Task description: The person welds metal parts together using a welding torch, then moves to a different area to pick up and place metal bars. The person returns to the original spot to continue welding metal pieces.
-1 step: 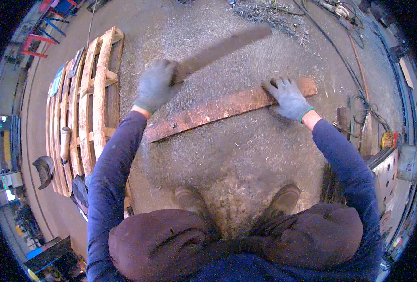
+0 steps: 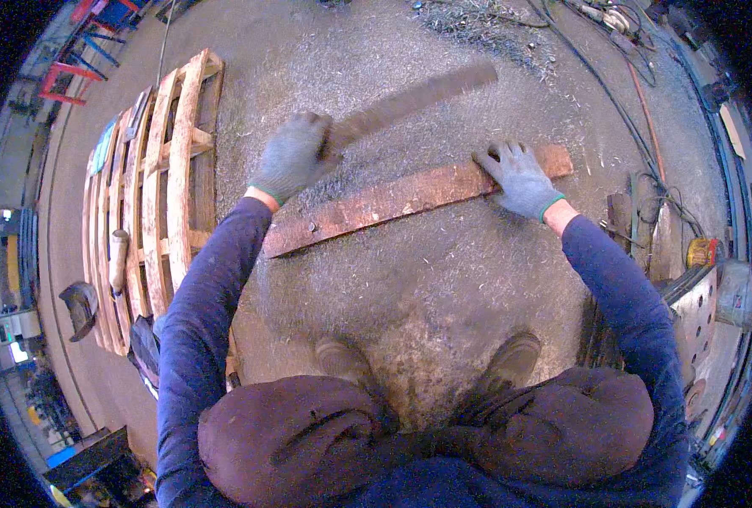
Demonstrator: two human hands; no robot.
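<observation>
While the person crouches over a dusty concrete floor, both gloved hands are busy with a long, flat rusty strip that lies on the ground in front of the two brown boots. That strip is reddish brown, rough and flaky on its face, slightly curved along its length, and it runs slantwise from low on the left to higher on the right; a small dark spot that may be a hole or rivet shows near its lower left end. The right hand, in a grey knit glove with a green cuff, lies spread and flat on the upper right end of the strip, fingers open and pressing down rather than wrapped round it. The left hand, in a matching glove, is closed in a fist on the near end of a second long bar, grey-brown and blurred, which slants up and to the right above the rusty strip and apart from it. Whether that bar touches the floor cannot be told. To the left, a wooden pallet lies on the floor with a hammer-like tool resting across its slats. Dark cables trail over the floor on the right.
</observation>
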